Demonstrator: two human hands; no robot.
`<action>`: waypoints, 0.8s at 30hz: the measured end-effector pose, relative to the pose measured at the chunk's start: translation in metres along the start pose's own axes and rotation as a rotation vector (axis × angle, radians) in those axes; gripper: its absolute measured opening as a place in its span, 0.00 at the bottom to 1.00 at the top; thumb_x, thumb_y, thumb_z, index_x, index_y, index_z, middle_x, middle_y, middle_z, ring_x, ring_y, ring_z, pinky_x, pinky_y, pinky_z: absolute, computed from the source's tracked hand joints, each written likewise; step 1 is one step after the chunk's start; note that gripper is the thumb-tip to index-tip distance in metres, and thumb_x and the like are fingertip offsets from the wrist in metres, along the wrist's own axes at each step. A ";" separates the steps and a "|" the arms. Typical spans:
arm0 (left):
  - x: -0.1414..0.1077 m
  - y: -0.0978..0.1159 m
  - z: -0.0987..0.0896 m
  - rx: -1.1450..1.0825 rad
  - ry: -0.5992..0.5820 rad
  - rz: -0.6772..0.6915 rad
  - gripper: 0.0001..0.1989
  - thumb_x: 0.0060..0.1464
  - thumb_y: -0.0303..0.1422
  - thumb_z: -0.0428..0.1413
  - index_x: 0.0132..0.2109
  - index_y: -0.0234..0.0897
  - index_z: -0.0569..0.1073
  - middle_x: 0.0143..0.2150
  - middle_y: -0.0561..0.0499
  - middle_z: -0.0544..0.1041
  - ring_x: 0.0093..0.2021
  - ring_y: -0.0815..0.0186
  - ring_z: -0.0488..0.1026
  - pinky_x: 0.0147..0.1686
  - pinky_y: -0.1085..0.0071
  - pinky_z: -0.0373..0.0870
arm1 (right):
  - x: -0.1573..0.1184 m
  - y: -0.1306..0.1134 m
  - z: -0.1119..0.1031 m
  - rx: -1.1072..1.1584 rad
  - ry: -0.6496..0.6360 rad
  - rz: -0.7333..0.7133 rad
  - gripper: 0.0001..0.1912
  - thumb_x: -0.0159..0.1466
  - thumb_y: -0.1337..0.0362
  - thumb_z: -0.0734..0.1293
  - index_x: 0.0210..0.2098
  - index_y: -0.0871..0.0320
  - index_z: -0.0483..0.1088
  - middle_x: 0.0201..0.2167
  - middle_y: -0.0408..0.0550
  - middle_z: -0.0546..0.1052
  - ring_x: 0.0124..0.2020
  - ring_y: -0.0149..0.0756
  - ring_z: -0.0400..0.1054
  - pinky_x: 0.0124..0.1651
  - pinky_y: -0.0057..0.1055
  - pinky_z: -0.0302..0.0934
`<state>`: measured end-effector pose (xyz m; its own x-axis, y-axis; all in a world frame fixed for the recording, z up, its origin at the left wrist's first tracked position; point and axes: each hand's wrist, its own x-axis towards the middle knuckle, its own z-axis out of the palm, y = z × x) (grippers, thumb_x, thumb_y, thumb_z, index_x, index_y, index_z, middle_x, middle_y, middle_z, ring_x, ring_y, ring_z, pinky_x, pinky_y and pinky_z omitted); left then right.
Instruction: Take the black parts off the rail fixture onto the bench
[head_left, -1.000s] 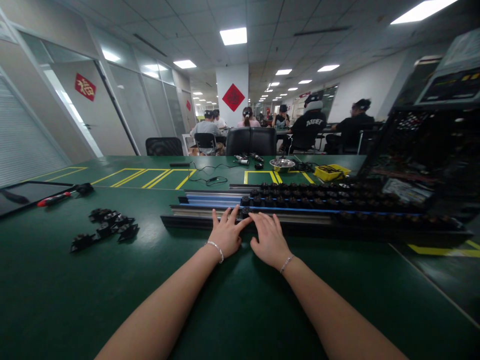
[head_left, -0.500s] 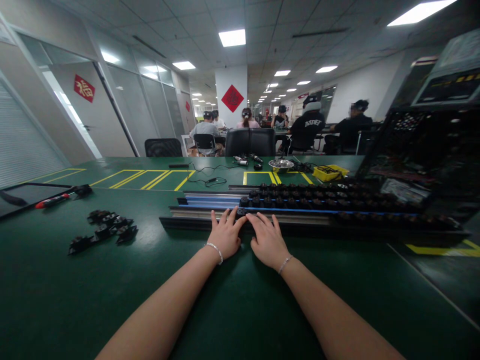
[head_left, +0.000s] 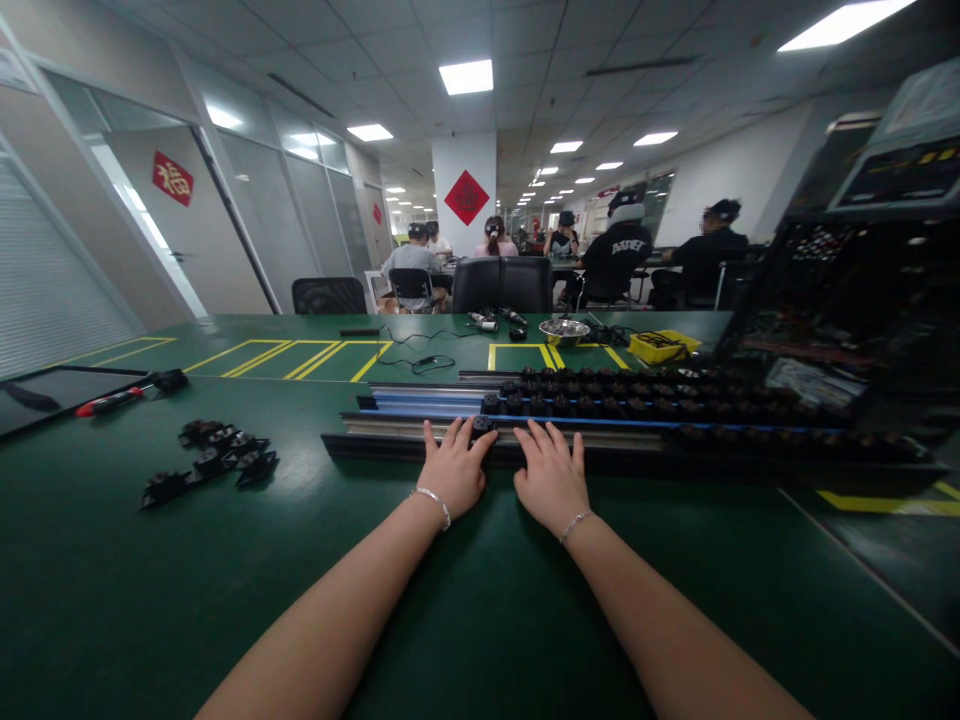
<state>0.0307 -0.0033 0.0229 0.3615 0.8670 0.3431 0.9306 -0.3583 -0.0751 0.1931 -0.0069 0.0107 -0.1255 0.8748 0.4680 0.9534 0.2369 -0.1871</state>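
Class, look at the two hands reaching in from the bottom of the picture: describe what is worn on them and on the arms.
The left hand has a silvery bracelet at the wrist. The right hand has a thinner, silvery, chain-like one. Both forearms are bare, with no sleeves in view, and neither hand wears a glove.

Both hands (head_left: 501, 482) at the long dark rails (head_left: 405, 447) on green tabletop (head_left: 300, 560)
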 end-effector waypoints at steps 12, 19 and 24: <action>0.000 0.002 -0.001 0.057 0.002 -0.157 0.22 0.52 0.34 0.48 0.56 0.45 0.64 0.63 0.41 0.59 0.63 0.47 0.52 0.57 0.36 0.31 | 0.000 -0.001 -0.001 -0.011 -0.025 0.013 0.27 0.55 0.68 0.58 0.55 0.55 0.62 0.60 0.47 0.61 0.61 0.45 0.48 0.62 0.54 0.29; 0.002 -0.003 0.003 0.037 -0.066 -0.201 0.27 0.52 0.34 0.48 0.60 0.52 0.57 0.66 0.45 0.53 0.64 0.50 0.49 0.58 0.44 0.43 | 0.001 -0.001 -0.002 -0.025 -0.051 0.028 0.27 0.55 0.67 0.58 0.55 0.54 0.63 0.61 0.46 0.60 0.61 0.43 0.48 0.62 0.52 0.27; 0.003 -0.008 0.005 0.034 -0.061 -0.187 0.29 0.52 0.34 0.48 0.61 0.57 0.55 0.65 0.48 0.55 0.63 0.50 0.52 0.58 0.43 0.44 | 0.001 -0.001 -0.001 -0.028 -0.049 0.027 0.26 0.55 0.67 0.58 0.54 0.53 0.63 0.61 0.46 0.61 0.61 0.43 0.48 0.62 0.51 0.27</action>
<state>0.0243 0.0037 0.0198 0.1844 0.9371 0.2965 0.9828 -0.1784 -0.0472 0.1928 -0.0067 0.0120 -0.1126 0.9003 0.4205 0.9638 0.2019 -0.1742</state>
